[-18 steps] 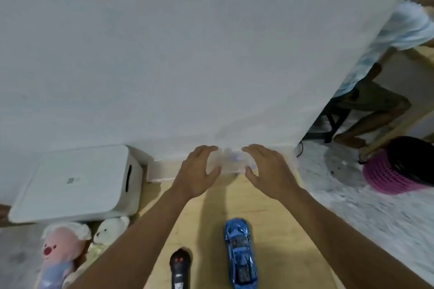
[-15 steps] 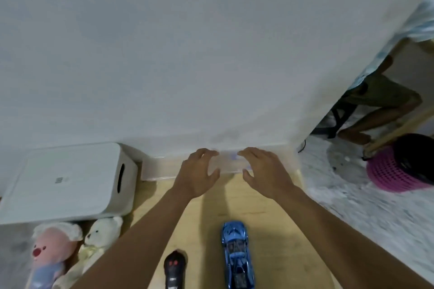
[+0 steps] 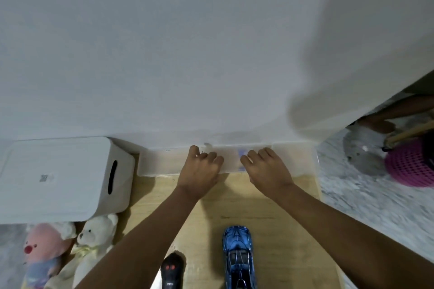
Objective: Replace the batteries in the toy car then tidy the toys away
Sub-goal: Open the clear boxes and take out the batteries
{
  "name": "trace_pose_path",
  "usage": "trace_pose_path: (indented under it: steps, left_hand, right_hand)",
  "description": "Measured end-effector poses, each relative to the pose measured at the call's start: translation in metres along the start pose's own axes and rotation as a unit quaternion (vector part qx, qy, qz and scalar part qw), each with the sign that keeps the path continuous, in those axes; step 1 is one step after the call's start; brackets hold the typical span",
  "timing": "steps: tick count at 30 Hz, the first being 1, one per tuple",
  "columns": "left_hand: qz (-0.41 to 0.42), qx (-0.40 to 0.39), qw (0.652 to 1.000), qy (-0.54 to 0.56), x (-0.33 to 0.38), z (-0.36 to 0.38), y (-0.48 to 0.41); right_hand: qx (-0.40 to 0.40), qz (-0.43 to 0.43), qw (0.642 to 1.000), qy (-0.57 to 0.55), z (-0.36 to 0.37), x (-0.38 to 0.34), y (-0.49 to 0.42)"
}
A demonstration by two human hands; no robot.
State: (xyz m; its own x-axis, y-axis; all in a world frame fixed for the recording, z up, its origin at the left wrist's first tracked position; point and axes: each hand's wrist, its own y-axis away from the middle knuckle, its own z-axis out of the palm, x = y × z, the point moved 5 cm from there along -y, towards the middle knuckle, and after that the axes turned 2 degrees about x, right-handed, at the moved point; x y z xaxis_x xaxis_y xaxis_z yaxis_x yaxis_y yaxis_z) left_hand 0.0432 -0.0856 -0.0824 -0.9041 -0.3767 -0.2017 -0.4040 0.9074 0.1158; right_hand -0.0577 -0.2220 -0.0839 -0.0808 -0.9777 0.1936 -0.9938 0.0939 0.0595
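1. Where the wooden counter (image 3: 281, 230) meets the white wall, a clear plastic box (image 3: 162, 163) lies along the far edge.
2. The left hand (image 3: 199, 169) curls its fingers over the box's top and grips it.
3. The right hand (image 3: 267, 169) grips the same box, near the left.
4. The blue toy car (image 3: 237, 256) sits on the counter between the forearms, well apart from the box.
5. A black remote (image 3: 172, 272) lies just left of the car.
6. A white bin (image 3: 58, 178) stands to the left, with a pink plush (image 3: 42, 251) and a white teddy bear (image 3: 94, 239) just in front of it.
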Motion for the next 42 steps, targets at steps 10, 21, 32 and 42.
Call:
trace_pose_path:
  steps: [10,21,32,42]
  left_hand:
    - [0.082,0.084,0.989,-0.09,0.019,0.011,0.004]
    - [-0.09,0.115,0.988,0.056,0.011,0.004,0.017]
    - [-0.123,0.17,0.973,0.101,0.02,-0.006,0.019]
    - [-0.109,0.163,0.979,0.048,0.023,0.003,0.02]
  right_hand:
    - [-0.023,-0.019,0.999,-0.014,0.003,-0.006,0.004]
    - [-0.059,0.031,0.991,-0.117,-0.018,0.013,-0.004]
    - [0.242,0.136,0.938,-0.209,-0.05,0.04,0.008]
    - [0.267,0.15,0.908,-0.285,-0.039,0.022,0.02]
